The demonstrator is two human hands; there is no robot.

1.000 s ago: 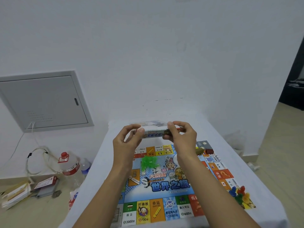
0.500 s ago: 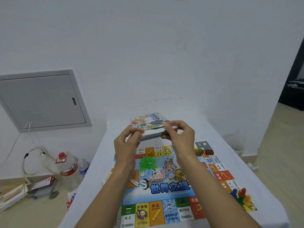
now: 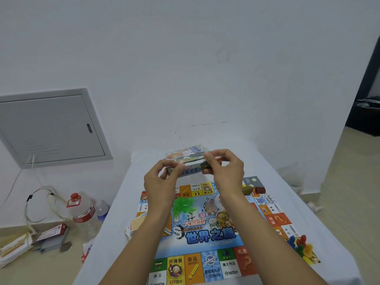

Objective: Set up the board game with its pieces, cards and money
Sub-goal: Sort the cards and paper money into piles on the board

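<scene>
- Since a second ago, I see the game box (image 3: 190, 161) has tipped: then I saw only its near side edge-on, now its printed top face shows, tilted up and away from me.
- My left hand (image 3: 162, 183) pinches the box's left end, thumb and fingers curled round it; my right hand (image 3: 223, 169) grips the right end the same way, fingers clamped over the top edge.
- I hold the box in the air above the far edge of the game board (image 3: 205, 229), its long axis running left to right, the narrow side with blue lettering facing me.
- Taking the board as landmark: it lies flat on the white table (image 3: 121, 202), its title reading upright towards me.
- A green piece (image 3: 183, 204) lies on the board's centre art, just beside my left wrist.
- A stack of cards (image 3: 136, 225) sits at the board's left edge, partly hidden by my left forearm.
- A dark red block (image 3: 260, 190) and a brownish piece (image 3: 247, 189) lie at the board's far right corner.
- Coloured pawns (image 3: 300, 243), blue, red and yellow, cluster at the board's near right edge.
- On the floor left of the table stands a water bottle (image 3: 83, 210) with a red cap.
</scene>
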